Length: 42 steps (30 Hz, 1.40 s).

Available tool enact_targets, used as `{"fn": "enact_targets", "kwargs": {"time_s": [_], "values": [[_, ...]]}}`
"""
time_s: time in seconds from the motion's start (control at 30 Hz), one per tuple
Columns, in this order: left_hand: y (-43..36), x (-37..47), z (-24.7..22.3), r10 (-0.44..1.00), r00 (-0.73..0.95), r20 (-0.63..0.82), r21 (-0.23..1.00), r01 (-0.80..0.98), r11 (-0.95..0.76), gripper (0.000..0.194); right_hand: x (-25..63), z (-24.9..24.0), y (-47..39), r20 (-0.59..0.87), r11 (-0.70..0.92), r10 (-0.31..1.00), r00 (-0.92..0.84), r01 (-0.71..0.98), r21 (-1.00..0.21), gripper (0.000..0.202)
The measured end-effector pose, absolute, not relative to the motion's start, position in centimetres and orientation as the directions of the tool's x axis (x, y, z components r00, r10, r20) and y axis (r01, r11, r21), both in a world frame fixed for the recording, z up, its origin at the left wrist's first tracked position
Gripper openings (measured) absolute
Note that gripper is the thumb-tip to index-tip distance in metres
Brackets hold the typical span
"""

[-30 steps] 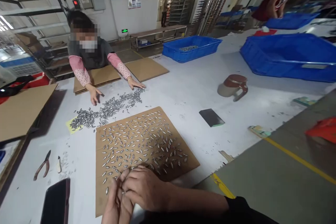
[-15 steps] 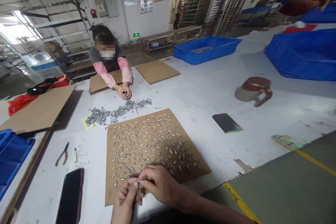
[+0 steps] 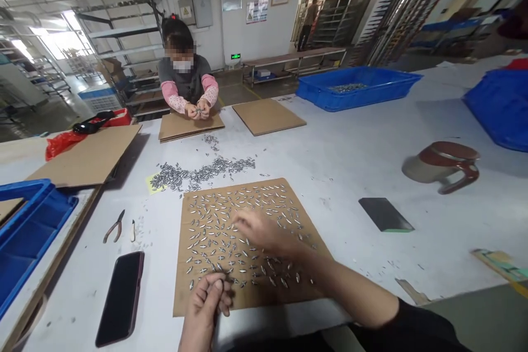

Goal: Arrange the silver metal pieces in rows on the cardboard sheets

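Observation:
A brown cardboard sheet (image 3: 256, 298) lies in front of me, covered with rows of small spindle-shaped silver metal pieces (image 3: 221, 257). My left hand (image 3: 209, 300) is over the sheet's near edge, its thumb pressed against curled fingers; whatever it holds is hidden. Over the middle of the sheet my right hand (image 3: 256, 228) reaches forward, smeared by motion, so its grip is unclear. Beyond the far edge lies a heap of similar silver pieces (image 3: 202, 173), partly on a yellow paper (image 3: 153, 186).
To the left are a phone (image 3: 119, 300), pliers (image 3: 114, 226) and a small knife-like tool (image 3: 132, 231). A dark block (image 3: 385, 214) and a brown-lidded jug (image 3: 437, 162) stand right. Across the table a co-worker (image 3: 187, 80) handles something small near stacked cardboard (image 3: 192, 127). A blue tub (image 3: 355, 96) sits behind.
My hands were together at the near edge; the right has moved away and forward over the sheet. The co-worker's hands have drawn back from the heap. The view has shifted left.

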<state>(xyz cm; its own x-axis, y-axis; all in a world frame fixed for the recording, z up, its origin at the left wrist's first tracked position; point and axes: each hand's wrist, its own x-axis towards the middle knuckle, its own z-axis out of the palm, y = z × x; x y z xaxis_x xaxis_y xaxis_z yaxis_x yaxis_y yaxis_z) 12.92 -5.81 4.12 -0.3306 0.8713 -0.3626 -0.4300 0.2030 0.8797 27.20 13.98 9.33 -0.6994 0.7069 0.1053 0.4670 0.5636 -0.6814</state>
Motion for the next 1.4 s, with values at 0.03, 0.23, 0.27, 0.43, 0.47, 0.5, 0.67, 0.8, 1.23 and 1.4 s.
{"fn": "enact_targets", "kwargs": {"time_s": [0.03,0.23,0.27,0.43,0.47,0.5,0.67,0.8,1.23,1.4], "values": [[-5.9,12.9,3.9,0.87,-0.332,-0.365,0.877,-0.437,0.201,0.044,27.1,9.6,15.9,0.079,0.538,0.756,-0.65,0.548,-0.641,0.021],[-6.2,12.7,2.7,0.861,-0.329,-0.388,0.859,-0.469,0.208,0.041,25.1,9.6,23.2,-0.092,0.511,0.783,-0.615,0.721,-0.468,0.02],[-6.1,12.7,2.6,0.859,-0.329,-0.393,0.855,-0.475,0.21,0.042,24.6,9.4,23.8,-0.115,0.51,0.78,-0.615,0.731,-0.454,0.02],[-6.0,12.5,2.5,0.853,-0.327,-0.406,0.841,-0.498,0.21,0.043,22.0,8.6,25.8,-0.15,0.518,0.761,-0.631,0.731,-0.445,0.02],[-6.0,12.5,2.6,0.853,-0.325,-0.407,0.839,-0.503,0.208,0.042,21.5,8.5,26.1,-0.157,0.519,0.756,-0.635,0.728,-0.448,0.02],[-6.0,12.5,2.7,0.852,-0.326,-0.41,0.835,-0.509,0.208,0.042,21.0,8.3,26.2,-0.166,0.521,0.75,-0.64,0.726,-0.449,0.019],[-5.7,12.8,3.5,0.826,-0.361,-0.434,0.824,-0.529,0.202,0.041,19.1,7.4,26.5,-0.199,0.554,0.716,-0.669,0.718,-0.422,0.015],[-5.5,12.6,3.8,0.813,-0.37,-0.45,0.816,-0.539,0.206,0.042,18.5,6.9,26.6,-0.211,0.571,0.706,-0.676,0.72,-0.395,0.016],[-5.0,12.6,4.2,0.786,-0.371,-0.495,0.794,-0.562,0.235,0.044,20.7,8.1,27.8,-0.226,0.562,0.729,-0.647,0.753,-0.342,0.011],[-5.1,12.8,4.3,0.794,-0.346,-0.5,0.786,-0.566,0.248,0.043,20.4,7.4,27.5,-0.264,0.531,0.745,-0.613,0.784,-0.321,0.01]]}}
